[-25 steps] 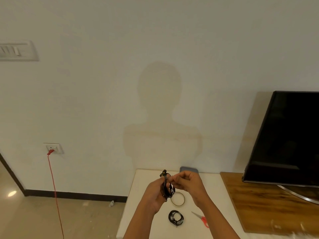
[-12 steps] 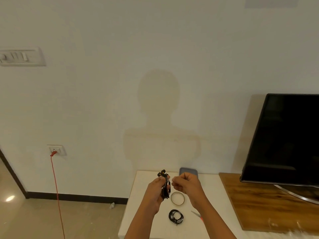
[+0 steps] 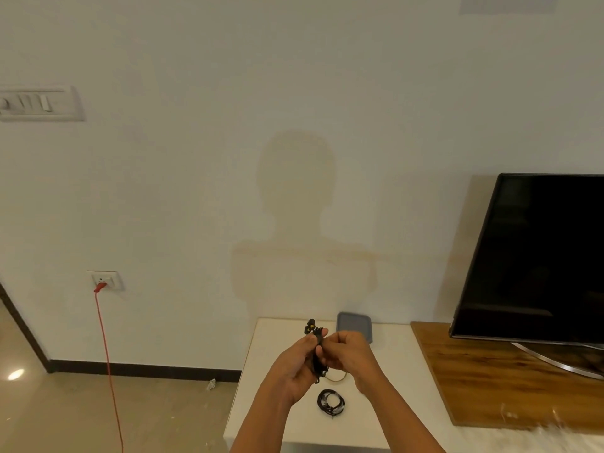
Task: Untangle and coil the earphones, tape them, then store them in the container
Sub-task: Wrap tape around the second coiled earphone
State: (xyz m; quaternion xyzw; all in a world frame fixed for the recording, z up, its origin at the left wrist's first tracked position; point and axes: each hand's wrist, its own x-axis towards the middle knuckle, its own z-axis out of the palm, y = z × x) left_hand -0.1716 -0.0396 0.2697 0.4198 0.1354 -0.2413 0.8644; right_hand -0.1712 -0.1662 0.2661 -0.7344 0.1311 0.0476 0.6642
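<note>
Counter (image 3: 274, 335): white, flat rectangular top, far edge against the wall, right side meeting a wooden unit (image 3: 483, 380).

Lying on it, far to near:
1. Container (image 3: 353, 323): grey, rounded corners, at the far edge by the wall, right of centre. Its near part is hidden.
2. Tape ring (image 3: 340, 380): thin and tan, probably a tape roll. It sits mid-counter and only its near arc shows.
3. Coiled earphones (image 3: 330, 402): a black cable in a flat loop, just nearer than the ring and apart from it.
</note>
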